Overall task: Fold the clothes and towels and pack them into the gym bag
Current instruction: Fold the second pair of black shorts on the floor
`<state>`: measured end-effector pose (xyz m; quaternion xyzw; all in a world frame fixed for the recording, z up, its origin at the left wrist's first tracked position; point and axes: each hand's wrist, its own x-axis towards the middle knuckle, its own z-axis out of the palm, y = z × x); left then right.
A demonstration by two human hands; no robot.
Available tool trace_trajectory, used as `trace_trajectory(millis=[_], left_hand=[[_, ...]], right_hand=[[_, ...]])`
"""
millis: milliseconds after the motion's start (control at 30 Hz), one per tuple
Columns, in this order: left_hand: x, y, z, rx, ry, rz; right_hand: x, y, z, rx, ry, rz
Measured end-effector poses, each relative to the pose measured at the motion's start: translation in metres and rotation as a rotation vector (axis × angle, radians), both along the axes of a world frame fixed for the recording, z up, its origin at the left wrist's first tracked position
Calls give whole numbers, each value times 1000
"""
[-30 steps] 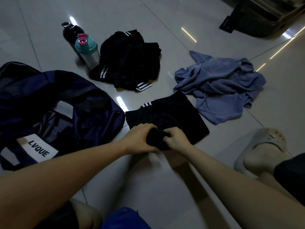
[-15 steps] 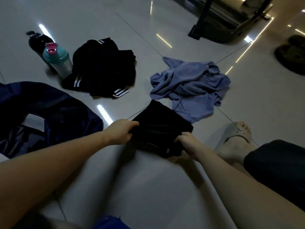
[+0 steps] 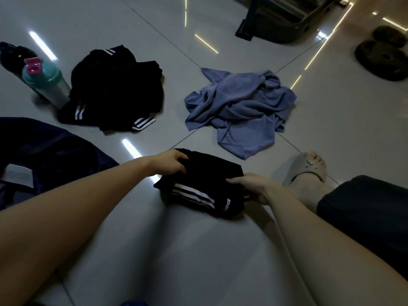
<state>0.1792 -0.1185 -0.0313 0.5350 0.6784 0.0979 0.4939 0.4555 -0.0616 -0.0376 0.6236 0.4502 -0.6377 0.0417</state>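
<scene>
- Two hands are in view, and both hold one folded black garment point(image 3: 199, 175) in the lower middle of the frame.
- The left hand point(image 3: 169, 162) takes the upper left edge of it, with its fingers point(image 3: 181, 160) curled over the cloth.
- The right hand point(image 3: 250, 187) takes the right edge, with its fingers point(image 3: 234, 181) closed on the cloth.
- The garment shows three white stripes and a small white print on its near side. I cannot tell if it lies on the floor point(image 3: 198, 250) or is a little above it.
- One gym bag point(image 3: 55, 155), dark navy, lies at the left edge of the frame, well apart from the garment. One white label point(image 3: 18, 178) shows on it.
- Two heaps of cloth are not folded. One black heap point(image 3: 114, 89) with white stripes lies in the upper left, and one blue-grey heap point(image 3: 240, 107) lies in the upper middle, just beyond the garment.
- Two bottles stand at the upper left. One clear bottle point(image 3: 47, 83) has a teal lid and a pink cap and is just beside the black heap. One black bottle point(image 3: 13, 56) is behind it.
- One foot in a grey slipper point(image 3: 305, 171) rests to the right of the right hand.
- Two dark round discs point(image 3: 384, 54) lie at the upper right edge, and one dark frame point(image 3: 284, 18) stands at the top.
</scene>
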Motion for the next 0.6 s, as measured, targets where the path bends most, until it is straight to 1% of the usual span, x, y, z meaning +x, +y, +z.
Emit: trace_trajectory(millis=[67,133,167,233,300,333,433,533,567,600], left_hand=[[0,11,-3,-21,21,9],[1,23,-7,-16,95,-12],[1,28,-11,-16,158,-41],[3,36,-21,-5,347,-89],[7,41,-32,76,535,-93],[8,44,-38,122,592,-85],[8,43,-55,228,664,-55],[5,31,-63,372,791,24],[6,27,-62,463,800,55],[9,23,-62,586,770,61]], right_hand=[[-4,2,-9,85,38,-100],[-8,5,-20,137,26,-144],[-11,8,-25,170,-8,-143],[-17,12,-33,225,-90,-106],[-22,17,-38,275,-167,-55],[-23,20,-42,304,-204,-35],[-24,26,-54,354,-323,16],[-22,24,-61,385,-472,84],[-21,22,-61,408,-525,105],[-20,20,-61,438,-577,126]])
